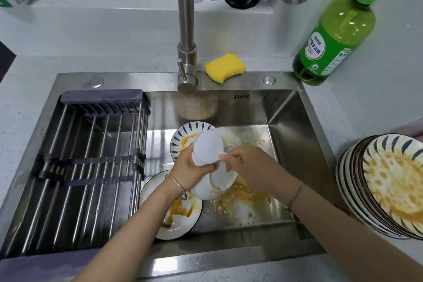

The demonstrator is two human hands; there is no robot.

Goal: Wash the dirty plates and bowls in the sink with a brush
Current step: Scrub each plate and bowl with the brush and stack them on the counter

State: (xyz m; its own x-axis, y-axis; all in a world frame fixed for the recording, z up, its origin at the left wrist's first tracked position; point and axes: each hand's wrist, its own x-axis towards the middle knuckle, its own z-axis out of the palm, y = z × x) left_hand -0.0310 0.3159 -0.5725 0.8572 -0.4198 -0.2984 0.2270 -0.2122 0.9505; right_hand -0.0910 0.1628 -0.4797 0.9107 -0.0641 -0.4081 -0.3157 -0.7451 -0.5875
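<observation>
Leaning over the sink, you have only its right half to work in, because a metal drying rack fills the left half. The tap rises straight behind your hands, and a yellow sponge lies just beside its base on the back ledge. A stack of sauce-smeared plates sits on the counter to your right, close to your right forearm. In the basin, a blue-striped plate lies behind your hands and a black-rimmed plate lies partly under your left forearm, both streaked orange.

The green soap bottle at the back right corner carries a label in Chinese characters, too small to read with certainty.

Your hands meet above the middle of the basin, holding the white bowls clear of its floor. Your left hand cups them from below with fingers curled round. Your right hand reaches in from the side and pinches a rim; blur hides which bowl's.
</observation>
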